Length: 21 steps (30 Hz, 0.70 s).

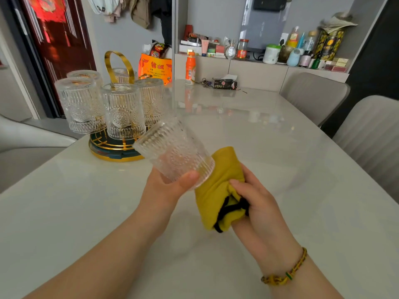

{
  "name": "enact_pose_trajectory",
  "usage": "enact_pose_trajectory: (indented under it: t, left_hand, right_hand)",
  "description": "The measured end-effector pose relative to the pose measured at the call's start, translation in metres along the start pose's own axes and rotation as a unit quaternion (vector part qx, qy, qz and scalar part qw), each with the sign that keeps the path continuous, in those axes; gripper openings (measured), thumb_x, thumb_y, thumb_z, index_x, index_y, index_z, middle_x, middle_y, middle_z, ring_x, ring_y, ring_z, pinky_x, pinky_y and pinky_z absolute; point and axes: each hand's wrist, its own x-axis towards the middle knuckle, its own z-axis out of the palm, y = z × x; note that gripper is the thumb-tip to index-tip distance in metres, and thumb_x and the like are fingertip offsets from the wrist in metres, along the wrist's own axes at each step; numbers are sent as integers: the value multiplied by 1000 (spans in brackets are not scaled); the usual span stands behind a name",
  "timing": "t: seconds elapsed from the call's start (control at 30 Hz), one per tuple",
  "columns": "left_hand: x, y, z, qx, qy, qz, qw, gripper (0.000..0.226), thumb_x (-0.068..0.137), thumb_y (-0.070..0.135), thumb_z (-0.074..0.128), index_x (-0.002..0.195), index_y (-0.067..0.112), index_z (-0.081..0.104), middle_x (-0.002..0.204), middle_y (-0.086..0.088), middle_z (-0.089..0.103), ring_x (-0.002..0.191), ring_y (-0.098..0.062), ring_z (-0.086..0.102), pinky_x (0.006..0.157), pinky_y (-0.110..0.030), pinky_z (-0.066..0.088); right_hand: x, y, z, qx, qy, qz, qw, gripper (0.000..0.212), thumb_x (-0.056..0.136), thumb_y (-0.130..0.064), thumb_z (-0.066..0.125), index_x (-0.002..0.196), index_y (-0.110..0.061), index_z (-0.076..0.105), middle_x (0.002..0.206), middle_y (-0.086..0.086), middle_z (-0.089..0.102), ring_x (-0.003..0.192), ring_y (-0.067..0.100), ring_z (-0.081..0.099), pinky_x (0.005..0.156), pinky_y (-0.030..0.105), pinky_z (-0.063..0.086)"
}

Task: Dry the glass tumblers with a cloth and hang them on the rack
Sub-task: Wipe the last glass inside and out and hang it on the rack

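Note:
My left hand [170, 186] grips a clear embossed glass tumbler [172, 151] near its base, tilted so its mouth points up and to the left. Just right of it, my right hand [252, 203] holds a bunched yellow cloth [218, 186] with black trim; the cloth touches the tumbler's base. At the table's left stands a gold rack [117, 147] with a round dark base and a gold loop handle. Several tumblers [123, 111] hang upside down on it.
A glossy white table [259, 147] spreads ahead. At its far end are an orange bottle [190, 69], keys, a dark tissue pack [224, 83] and an orange bag. Grey chairs [313, 96] line the right side; a cluttered shelf sits behind.

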Motion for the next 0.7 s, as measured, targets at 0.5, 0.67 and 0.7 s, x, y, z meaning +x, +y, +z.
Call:
enact_pose_trajectory:
  t: [0.5, 0.67, 0.7]
  left_hand:
    - [2, -4, -2, -21, -12, -16, 1000, 112, 29, 68, 79, 124, 14, 51, 114, -2, 67, 106, -14, 63, 84, -24, 51]
    - [1, -3, 1, -27, -23, -24, 999, 108, 32, 59, 83, 123, 10, 51, 112, -7, 67, 103, -19, 64, 81, -27, 54]
    - [4, -4, -2, -40, -13, -28, 999, 97, 36, 52, 84, 119, 12, 54, 108, -5, 69, 101, -20, 65, 77, -26, 55]
  right_hand:
    - [1, 3, 0, 19, -6, 8, 1000, 67, 60, -11, 54, 126, -7, 49, 110, 24, 59, 90, 31, 58, 65, 30, 54]
    - [2, 17, 1, -2, -34, 44, 998, 59, 61, -6, 53, 120, -6, 54, 106, 20, 66, 87, 27, 64, 72, 31, 55]
    - [1, 19, 2, -10, -46, 59, 997, 59, 61, -7, 52, 119, -6, 54, 103, 19, 67, 86, 27, 64, 72, 31, 55]
